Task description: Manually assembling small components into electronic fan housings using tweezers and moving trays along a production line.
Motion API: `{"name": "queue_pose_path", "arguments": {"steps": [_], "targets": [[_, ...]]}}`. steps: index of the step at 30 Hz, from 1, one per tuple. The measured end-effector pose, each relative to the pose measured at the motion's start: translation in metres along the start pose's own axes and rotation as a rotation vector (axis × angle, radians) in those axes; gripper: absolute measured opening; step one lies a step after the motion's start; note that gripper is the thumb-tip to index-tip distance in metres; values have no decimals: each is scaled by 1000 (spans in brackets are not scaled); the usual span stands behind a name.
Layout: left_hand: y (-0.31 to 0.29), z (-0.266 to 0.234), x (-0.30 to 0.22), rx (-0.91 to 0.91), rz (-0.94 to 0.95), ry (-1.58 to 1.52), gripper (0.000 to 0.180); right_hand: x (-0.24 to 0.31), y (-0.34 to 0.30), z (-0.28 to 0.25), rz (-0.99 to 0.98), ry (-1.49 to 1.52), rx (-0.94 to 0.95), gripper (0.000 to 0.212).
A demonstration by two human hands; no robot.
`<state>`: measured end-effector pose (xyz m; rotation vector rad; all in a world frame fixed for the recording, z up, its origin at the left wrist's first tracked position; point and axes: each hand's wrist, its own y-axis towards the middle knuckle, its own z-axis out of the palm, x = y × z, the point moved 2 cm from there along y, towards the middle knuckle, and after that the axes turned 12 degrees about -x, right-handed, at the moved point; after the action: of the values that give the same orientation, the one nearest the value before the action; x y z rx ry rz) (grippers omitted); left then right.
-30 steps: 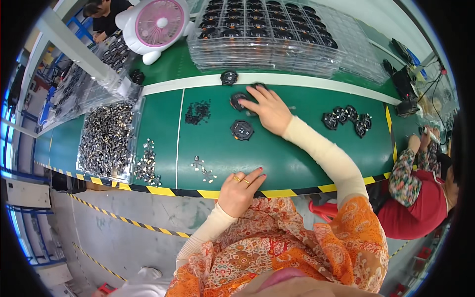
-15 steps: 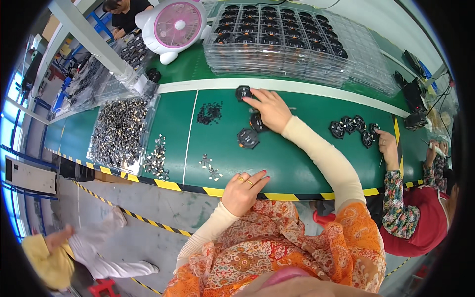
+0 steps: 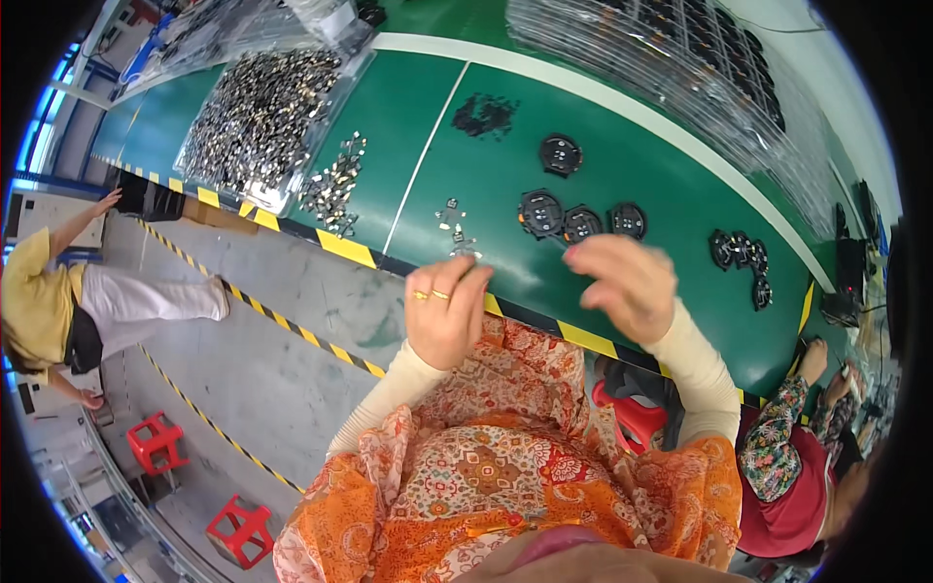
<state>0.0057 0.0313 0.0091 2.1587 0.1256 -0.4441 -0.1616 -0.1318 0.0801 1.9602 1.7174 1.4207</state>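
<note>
My left hand (image 3: 445,313), with two gold rings, is at the table's striped front edge, its fingers curled together. Its fingertips meet the nearest of a few small silver-and-black parts (image 3: 461,240); what they pinch, if anything, is hidden. My right hand (image 3: 630,284) hovers over the green table, slightly blurred, thumb and fingers apart and nothing seen between them. Just beyond it lie round black housings: one on the left (image 3: 540,212), one in the middle (image 3: 582,223) and one on the right (image 3: 628,221). Another black housing (image 3: 561,154) sits farther back, near a patch of tiny black pieces (image 3: 484,116).
A clear tray (image 3: 362,73) full of small metal parts stands at the left, a loose pile (image 3: 335,189) beside it. Stacked clear trays (image 3: 622,73) line the back. More black parts (image 3: 742,255) lie at the right, near a co-worker's arm (image 3: 777,428). Red stools (image 3: 155,442) stand on the floor.
The view has shifted. My right hand has let go of the far housing and come back toward me. My left fingers, stretched out before, have curled by the small parts. The co-worker's hand has withdrawn.
</note>
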Motion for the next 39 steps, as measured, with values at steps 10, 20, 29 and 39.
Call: {"name": "queue_pose_path", "arguments": {"steps": [10,20,29,39], "targets": [[-6,-8,19,39,-19,71,26,-14,-24,53,-308,-76,382,34],[-2,-13,21,-23,-20,-71,35,-17,-21,47,-500,-126,374,32],[49,59,-45,110,62,-178,44,-19,-74,-19,565,261,-570,19],[21,47,-27,323,149,-417,28,-10,-122,-22,960,617,-758,17]]}}
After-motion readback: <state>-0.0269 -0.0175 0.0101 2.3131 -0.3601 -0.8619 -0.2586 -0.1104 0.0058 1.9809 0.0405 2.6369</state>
